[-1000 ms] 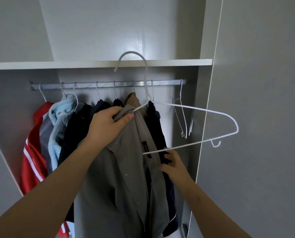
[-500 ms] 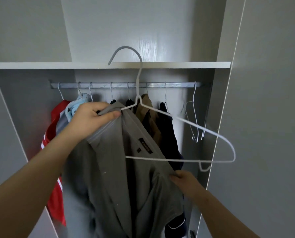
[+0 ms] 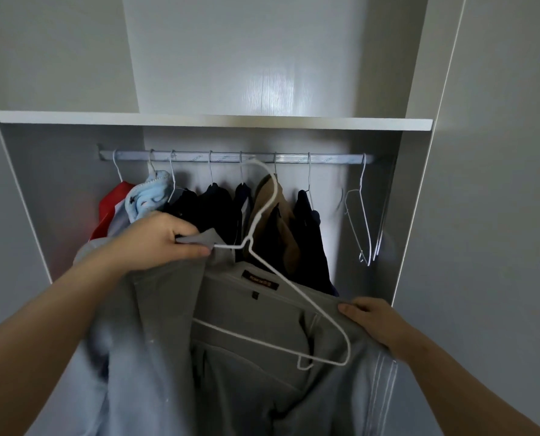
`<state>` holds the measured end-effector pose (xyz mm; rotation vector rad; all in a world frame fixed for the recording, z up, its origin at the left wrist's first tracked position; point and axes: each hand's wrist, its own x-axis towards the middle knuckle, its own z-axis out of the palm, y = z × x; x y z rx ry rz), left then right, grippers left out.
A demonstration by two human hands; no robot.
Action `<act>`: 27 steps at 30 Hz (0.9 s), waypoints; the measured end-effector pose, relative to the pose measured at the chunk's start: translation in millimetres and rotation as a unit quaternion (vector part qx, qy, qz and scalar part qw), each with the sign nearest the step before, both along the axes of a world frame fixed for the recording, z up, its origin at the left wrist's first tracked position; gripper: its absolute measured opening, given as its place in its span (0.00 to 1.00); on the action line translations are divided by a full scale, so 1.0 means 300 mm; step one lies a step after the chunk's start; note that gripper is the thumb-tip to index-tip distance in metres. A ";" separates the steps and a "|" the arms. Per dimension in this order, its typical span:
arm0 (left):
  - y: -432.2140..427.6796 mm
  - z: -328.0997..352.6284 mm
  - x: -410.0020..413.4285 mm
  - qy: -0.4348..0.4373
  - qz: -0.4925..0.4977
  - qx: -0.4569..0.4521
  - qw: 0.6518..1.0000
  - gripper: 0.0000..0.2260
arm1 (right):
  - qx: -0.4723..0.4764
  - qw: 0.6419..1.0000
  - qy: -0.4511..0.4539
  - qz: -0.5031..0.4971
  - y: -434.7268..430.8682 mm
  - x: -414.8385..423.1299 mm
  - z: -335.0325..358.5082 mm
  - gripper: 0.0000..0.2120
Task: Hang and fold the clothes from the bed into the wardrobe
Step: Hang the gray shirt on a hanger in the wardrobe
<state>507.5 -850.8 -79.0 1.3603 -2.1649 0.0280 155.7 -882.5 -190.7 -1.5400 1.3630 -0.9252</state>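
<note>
L hand [image 3: 155, 243] grips shirt [image 3: 256, 316], R hand [image 3: 374, 322] too

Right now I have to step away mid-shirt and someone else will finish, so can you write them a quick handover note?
Left hand grips the grey shirt at the collar, where one end of the white hanger goes under the fabric.
Right hand holds the shirt's other shoulder, not yet pulled over the hanger's free end.
The hook is raised in front of the rail, not on it.
Done: several garments hang on the rail; hanger half in the shirt.
Left: seat the second shoulder, hook it on the rail, perhaps in the gap beside the empty hangers.
</note>
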 end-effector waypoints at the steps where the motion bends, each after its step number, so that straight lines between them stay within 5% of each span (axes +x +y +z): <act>1: -0.007 -0.017 0.000 -0.039 0.010 -0.005 0.999 0.20 | -0.002 1.000 0.010 -0.013 0.003 0.002 -0.003 0.12; 10: -0.014 -0.123 -0.159 -0.247 0.176 -0.071 0.950 0.15 | 0.054 0.996 -0.055 -0.050 0.020 0.060 0.041 0.12; 18: -0.041 -0.197 -0.227 -0.141 0.218 -0.179 0.949 0.15 | 0.044 0.987 -0.144 0.046 0.045 0.152 0.104 0.12; 23: -0.025 -0.212 -0.211 -0.034 0.197 -0.240 0.950 0.16 | 0.005 0.982 0.055 0.180 0.083 0.172 0.108 0.18; 25: -0.017 -0.219 -0.206 0.008 0.179 -0.260 0.949 0.16 | -0.119 0.986 0.077 0.083 0.077 0.174 0.101 0.18; 27: -0.010 -0.220 -0.201 0.041 0.166 -0.258 0.951 0.17 | -0.284 0.949 0.059 -0.122 0.058 0.160 0.100 0.17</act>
